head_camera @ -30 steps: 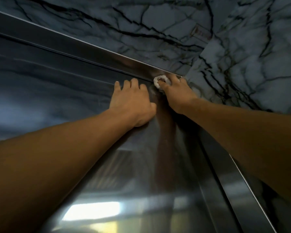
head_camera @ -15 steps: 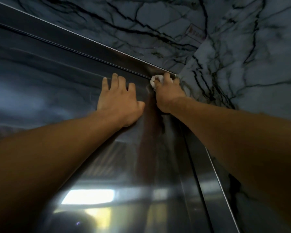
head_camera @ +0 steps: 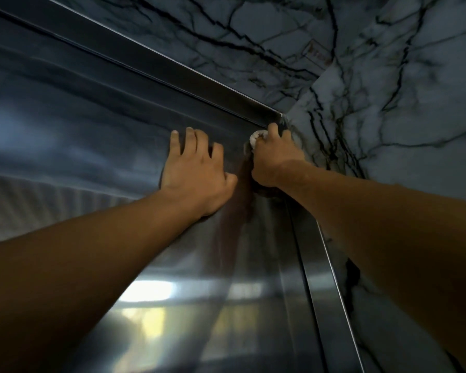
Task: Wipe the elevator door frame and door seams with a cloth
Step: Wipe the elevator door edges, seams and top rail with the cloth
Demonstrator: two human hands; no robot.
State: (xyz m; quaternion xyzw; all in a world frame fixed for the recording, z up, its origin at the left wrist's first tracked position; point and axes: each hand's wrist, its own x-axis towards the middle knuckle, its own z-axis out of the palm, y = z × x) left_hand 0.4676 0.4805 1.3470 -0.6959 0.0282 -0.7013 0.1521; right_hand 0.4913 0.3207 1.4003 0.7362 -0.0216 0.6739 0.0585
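I look up at the top right corner of a steel elevator door [head_camera: 105, 146]. The dark metal door frame [head_camera: 156, 60] runs across the top and down the right side. My right hand [head_camera: 276, 160] is closed around a small white cloth [head_camera: 256, 137], pressing it against the door just below the frame's corner. Only a bit of the cloth shows past my fingers. My left hand [head_camera: 197, 170] lies flat on the door panel, fingers spread, a little left of the right hand.
Grey marble wall with black veins [head_camera: 388, 90] surrounds the frame above and to the right. The vertical seam between door and frame [head_camera: 304, 278] runs down under my right forearm. The door reflects a bright light patch [head_camera: 148, 290] low down.
Both hands stay close together at the corner; the view has shifted so they sit slightly right of where they were. My right hand with the cloth has edged closer to the frame's corner.
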